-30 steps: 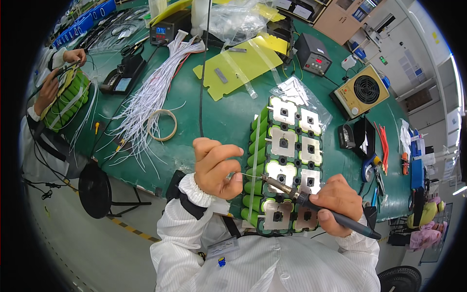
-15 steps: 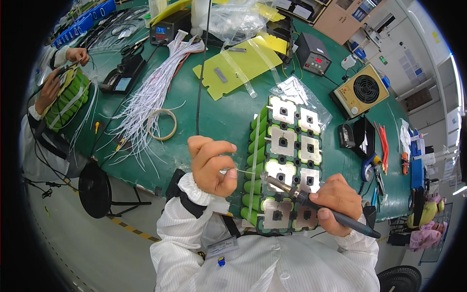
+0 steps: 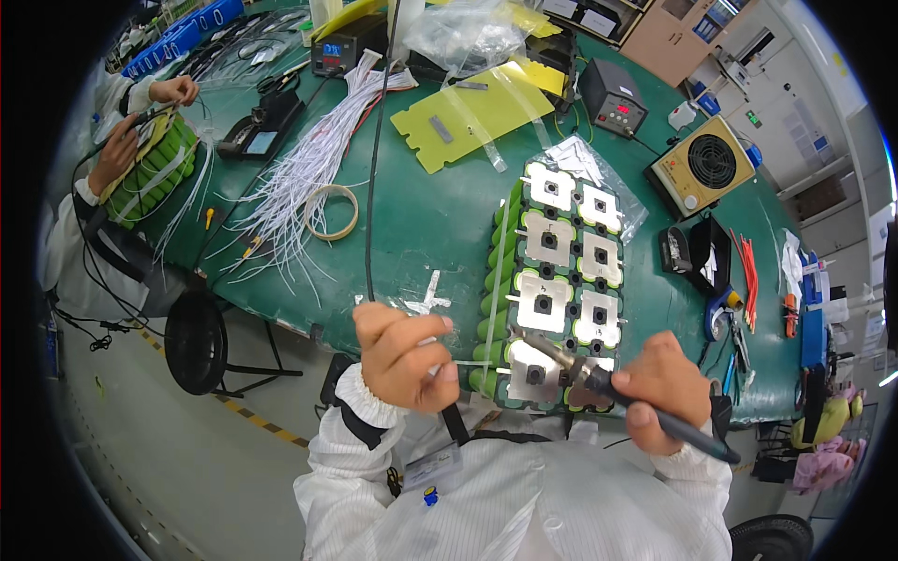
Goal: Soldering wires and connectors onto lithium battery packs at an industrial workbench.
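Observation:
A battery pack (image 3: 545,301) of green cells in black holders lies before me, topped with square metal plates. In my right hand (image 3: 662,391) is a soldering iron (image 3: 669,430), its fingers wrapped round the dark handle. The iron's metal tip reaches left over the pack's near left metal plate (image 3: 534,374); whether it touches is unclear. My left hand (image 3: 405,360), to the left of the pack, pinches a thin solder wire (image 3: 468,363). This wire runs toward the pack's near left edge. A pale strip (image 3: 499,280) stretches along the pack's left side.
Left of centre lie a bundle of white wires (image 3: 313,164) and a tape roll (image 3: 332,213). Behind the pack are a yellow-green sheet (image 3: 468,122), a soldering station (image 3: 613,98) and a fan unit (image 3: 702,166). A co-worker's hands (image 3: 120,150) hold another green pack at far left.
The view has shifted. Relative to the pack, the soldering iron's tip and the solder wire have moved nearer to me, from the third row of plates to the nearest row.

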The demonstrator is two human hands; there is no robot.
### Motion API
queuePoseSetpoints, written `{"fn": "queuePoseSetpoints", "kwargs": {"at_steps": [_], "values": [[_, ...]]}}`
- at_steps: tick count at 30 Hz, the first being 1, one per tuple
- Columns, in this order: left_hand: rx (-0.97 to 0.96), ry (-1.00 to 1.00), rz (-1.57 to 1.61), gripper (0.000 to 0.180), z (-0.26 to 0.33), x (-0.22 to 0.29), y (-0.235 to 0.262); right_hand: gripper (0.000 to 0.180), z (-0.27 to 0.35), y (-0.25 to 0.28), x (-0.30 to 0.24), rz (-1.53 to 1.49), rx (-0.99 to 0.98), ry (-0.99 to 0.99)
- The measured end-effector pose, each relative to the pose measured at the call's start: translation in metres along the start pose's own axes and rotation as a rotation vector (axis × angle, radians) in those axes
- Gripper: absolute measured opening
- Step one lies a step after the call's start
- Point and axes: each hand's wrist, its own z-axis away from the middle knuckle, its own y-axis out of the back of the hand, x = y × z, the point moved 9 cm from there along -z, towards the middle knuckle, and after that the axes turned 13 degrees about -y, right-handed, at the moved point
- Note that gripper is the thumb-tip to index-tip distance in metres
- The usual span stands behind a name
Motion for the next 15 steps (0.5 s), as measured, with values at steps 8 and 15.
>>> {"fn": "queuePoseSetpoints", "kwargs": {"at_steps": [8, 15], "values": [[-0.029, 0.076, -0.105, 0.015, 0.000, -0.022, -0.014, 0.019, -0.023, -0.008, 0.018, 0.008, 0.005, -0.110], [-0.071, 0.044, -0.080, 0.015, -0.009, -0.029, -0.030, 0.019, -0.023, -0.011, 0.022, 0.013, -0.018, -0.102]]}}
